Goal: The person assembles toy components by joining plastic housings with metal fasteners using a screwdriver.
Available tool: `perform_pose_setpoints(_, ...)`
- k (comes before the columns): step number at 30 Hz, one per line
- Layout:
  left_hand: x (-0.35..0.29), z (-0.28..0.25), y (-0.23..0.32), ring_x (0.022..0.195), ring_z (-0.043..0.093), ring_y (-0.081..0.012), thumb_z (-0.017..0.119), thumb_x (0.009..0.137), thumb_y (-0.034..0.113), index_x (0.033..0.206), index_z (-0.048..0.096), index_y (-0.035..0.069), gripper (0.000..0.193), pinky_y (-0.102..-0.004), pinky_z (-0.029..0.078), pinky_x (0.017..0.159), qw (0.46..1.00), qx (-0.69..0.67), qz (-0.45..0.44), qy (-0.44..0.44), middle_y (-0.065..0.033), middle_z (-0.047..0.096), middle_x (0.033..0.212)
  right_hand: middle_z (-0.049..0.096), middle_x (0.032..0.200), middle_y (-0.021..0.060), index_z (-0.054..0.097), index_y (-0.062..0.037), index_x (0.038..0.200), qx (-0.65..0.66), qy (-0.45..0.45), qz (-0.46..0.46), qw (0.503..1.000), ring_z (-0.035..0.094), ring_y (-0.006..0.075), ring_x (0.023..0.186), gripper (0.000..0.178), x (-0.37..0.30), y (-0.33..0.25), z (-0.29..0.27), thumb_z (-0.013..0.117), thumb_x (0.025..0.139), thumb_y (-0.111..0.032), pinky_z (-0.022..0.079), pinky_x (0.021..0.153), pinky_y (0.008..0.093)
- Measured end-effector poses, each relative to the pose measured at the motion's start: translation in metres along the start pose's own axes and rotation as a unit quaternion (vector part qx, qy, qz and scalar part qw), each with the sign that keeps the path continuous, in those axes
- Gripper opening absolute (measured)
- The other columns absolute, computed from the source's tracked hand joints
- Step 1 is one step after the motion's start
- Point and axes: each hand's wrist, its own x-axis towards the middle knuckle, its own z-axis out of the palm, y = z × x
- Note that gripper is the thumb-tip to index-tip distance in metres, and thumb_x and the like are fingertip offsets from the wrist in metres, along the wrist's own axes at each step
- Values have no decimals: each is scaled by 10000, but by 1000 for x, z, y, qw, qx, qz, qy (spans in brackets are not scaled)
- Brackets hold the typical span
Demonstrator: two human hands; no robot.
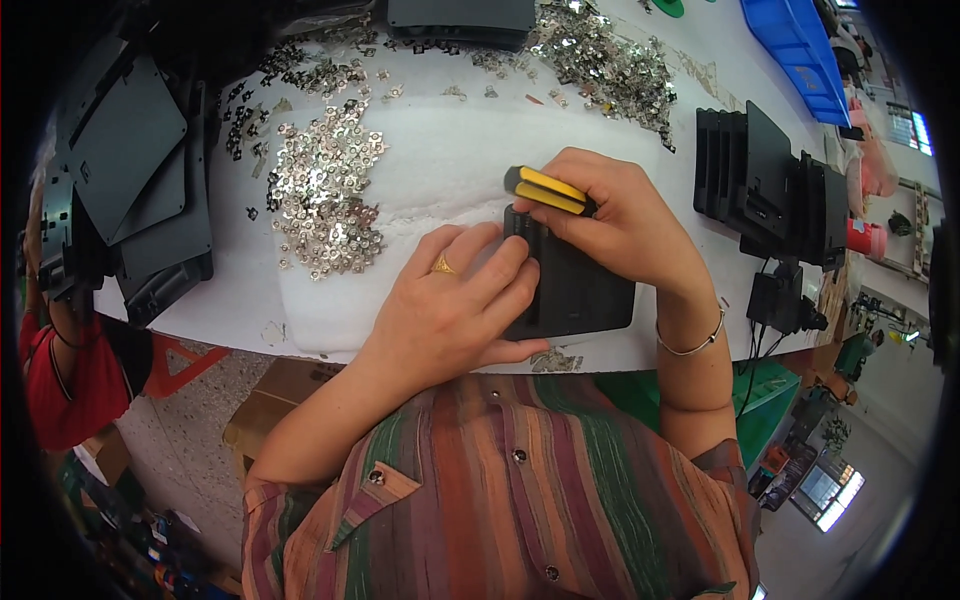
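A flat black panel lies in front of me on a white foam sheet. My left hand holds it at its left side, fingers bent onto the top face and thumb along the near edge. My right hand is closed around a yellow-and-black hand tool over the panel's far edge; its exact kind does not show. The fingers hide the spot where both hands meet the panel. Left of my hands, a heap of small shiny metal clips covers the sheet.
Black panels are piled at the left, and more black panels stand in a row at the right. Another heap of metal clips lies at the back. A blue crate is far right. At the left edge sits a person's red sleeve.
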Motion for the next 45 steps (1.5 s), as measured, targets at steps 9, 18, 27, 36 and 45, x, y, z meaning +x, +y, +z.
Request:
perform_pose_setpoints(9, 1, 0, -1, 1178, 596, -290, 844, 702, 513, 1118, 710, 91, 607, -468, 461, 997, 1000, -2, 4, -1, -78, 609, 1239, 625, 901, 85, 702, 6, 1009, -32, 41, 15, 999, 601, 190, 781, 133, -2, -9, 2, 717, 884, -37, 486, 705, 298)
perform_pose_setpoints(18, -1, 0, 0, 1183, 589, -298, 832, 718, 514, 1125, 704, 86, 604, -471, 456, 1003, 1000, -6, 5, 3, -77, 610, 1245, 596, 953, 132, 646, -18, 1004, -55, 37, 3, 998, 631, 349, 823, 168, 2, -6, -2, 688, 871, -112, 517, 714, 430)
perform_pose_setpoints(27, 0, 0, -1, 1181, 585, -303, 834, 719, 509, 1123, 704, 79, 604, -476, 458, 998, 1000, -12, 8, 3, -77, 615, 1238, 575, 966, 113, 635, -12, 1067, -140, 27, 9, 990, 609, 317, 793, 244, -4, -12, 4, 715, 838, -38, 499, 691, 385)
perform_pose_setpoints(36, 0, -4, -1, 1185, 576, -302, 805, 724, 491, 1122, 668, 49, 610, -455, 447, 1011, 1000, -9, 0, -3, -96, 595, 1208, 612, 906, 58, 673, -90, 985, -251, 56, -22, 966, 662, 288, 727, 196, -8, -22, 16, 750, 805, -81, 525, 593, 373)
perform_pose_setpoints(45, -2, -1, 3, 1287, 539, -319, 832, 723, 567, 1094, 655, 95, 626, -489, 417, 1051, 1000, -19, -21, -1, -158, 512, 1430, 687, 800, 36, 678, -159, 1350, -177, -14, 53, 983, 684, 256, 702, 559, -43, -25, 6, 742, 811, -28, 527, 623, 352)
